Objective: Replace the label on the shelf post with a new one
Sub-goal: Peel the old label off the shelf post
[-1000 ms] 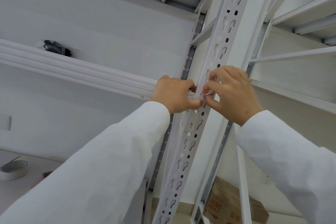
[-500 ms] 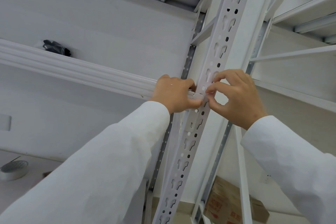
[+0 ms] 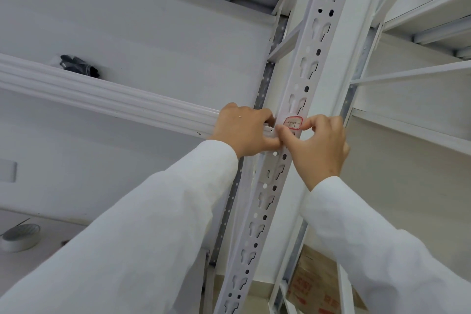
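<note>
A small white label [image 3: 293,123] with a red border and handwriting sits flat on the white perforated shelf post [image 3: 309,64]. My right hand [image 3: 316,145] touches the label's lower and right edges with thumb and forefinger tips. My left hand [image 3: 244,130] grips the end of the white shelf beam [image 3: 107,97] where it meets the post, its thumb beside the label's left edge. Both arms wear white sleeves.
A dark bundle [image 3: 79,65] lies on the shelf above the beam. A roll of grey tape [image 3: 20,236] rests on a surface at lower left. A brown cardboard box [image 3: 318,288] with red print sits on the floor behind the post. More white shelving stands at right.
My right hand dropped slightly and its fingers spread, uncovering the red-bordered label now flat on the post. The left hand stayed on the beam end.
</note>
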`<state>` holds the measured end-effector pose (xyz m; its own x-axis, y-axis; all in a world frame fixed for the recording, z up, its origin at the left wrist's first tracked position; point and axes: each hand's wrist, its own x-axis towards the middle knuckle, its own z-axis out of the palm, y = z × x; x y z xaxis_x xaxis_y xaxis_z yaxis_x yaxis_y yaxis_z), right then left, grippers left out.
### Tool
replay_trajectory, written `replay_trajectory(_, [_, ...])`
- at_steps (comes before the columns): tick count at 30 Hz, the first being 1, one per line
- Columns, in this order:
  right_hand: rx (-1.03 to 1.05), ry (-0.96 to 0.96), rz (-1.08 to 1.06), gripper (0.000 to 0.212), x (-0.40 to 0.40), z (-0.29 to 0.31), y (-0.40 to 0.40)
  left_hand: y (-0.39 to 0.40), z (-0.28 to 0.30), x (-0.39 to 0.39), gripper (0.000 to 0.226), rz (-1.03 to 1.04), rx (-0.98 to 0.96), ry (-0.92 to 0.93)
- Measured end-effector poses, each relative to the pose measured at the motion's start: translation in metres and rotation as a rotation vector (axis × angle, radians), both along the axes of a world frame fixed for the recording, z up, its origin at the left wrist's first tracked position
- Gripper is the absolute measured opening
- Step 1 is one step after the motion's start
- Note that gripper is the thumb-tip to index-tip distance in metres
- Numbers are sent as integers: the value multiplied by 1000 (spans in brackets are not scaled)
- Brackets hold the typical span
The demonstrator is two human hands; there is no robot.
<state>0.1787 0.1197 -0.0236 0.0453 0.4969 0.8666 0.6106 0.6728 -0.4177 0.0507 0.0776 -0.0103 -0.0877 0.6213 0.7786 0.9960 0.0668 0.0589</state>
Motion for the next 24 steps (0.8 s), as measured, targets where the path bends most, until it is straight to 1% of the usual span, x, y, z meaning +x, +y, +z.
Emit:
replay_trajectory(5, [72,33,61,12,0,-3,-3,0,1,0,49,13,0,7])
replay_trajectory(8, [133,54,98,11,2,-7,-3,0,0,0,49,11,2,-6])
replay_trajectory(11, [159,121,171,9,4,-8,1,0,0,0,49,4,4,1])
replay_trajectory(13, [148,142,232,10,4,-9,2,1,0,-1,49,-2,0,15])
replay_trajectory(16, [120,186,292,7,7,-9,1,2,-1,-1,50,-11,13,23])
replay_trajectory(19, [84,207,301,3,12,-8,1,4,-2,-2,50,-14,44,27])
replay_trajectory(24, [44,205,314,4,14,-9,-1,4,-2,-2,50,-18,46,22])
